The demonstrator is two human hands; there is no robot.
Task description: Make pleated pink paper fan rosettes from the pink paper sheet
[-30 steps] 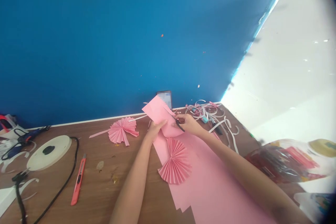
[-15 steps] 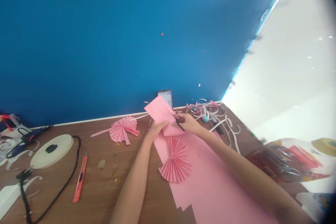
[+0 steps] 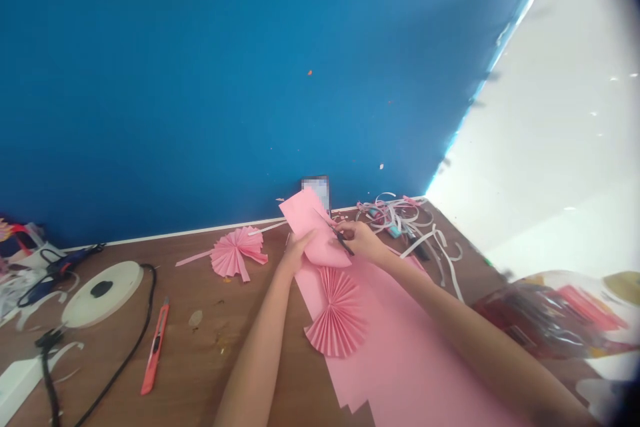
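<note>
My left hand [image 3: 296, 250] grips a raised pink paper sheet [image 3: 310, 217] at its lower left edge, fingers closed on it. My right hand [image 3: 361, 239] is closed on black scissors [image 3: 342, 238], whose blades sit in the same sheet. Below both hands a pleated pink paper fan [image 3: 336, 313] lies on a stack of large pink sheets [image 3: 410, 353]. A second pleated pink fan [image 3: 236, 252] lies to the left on the wooden table [image 3: 210, 340].
An orange utility knife [image 3: 156, 345], a black cable [image 3: 125, 353] and a white tape roll [image 3: 103, 284] lie at left. A blue glue gun [image 3: 47, 272] sits far left. White paper strips [image 3: 415, 223] tangle at back right. A plastic bag [image 3: 555, 317] sits at right.
The view has shifted slightly. Both hands stay on the pink sheet, with the scissors still in its edge.
</note>
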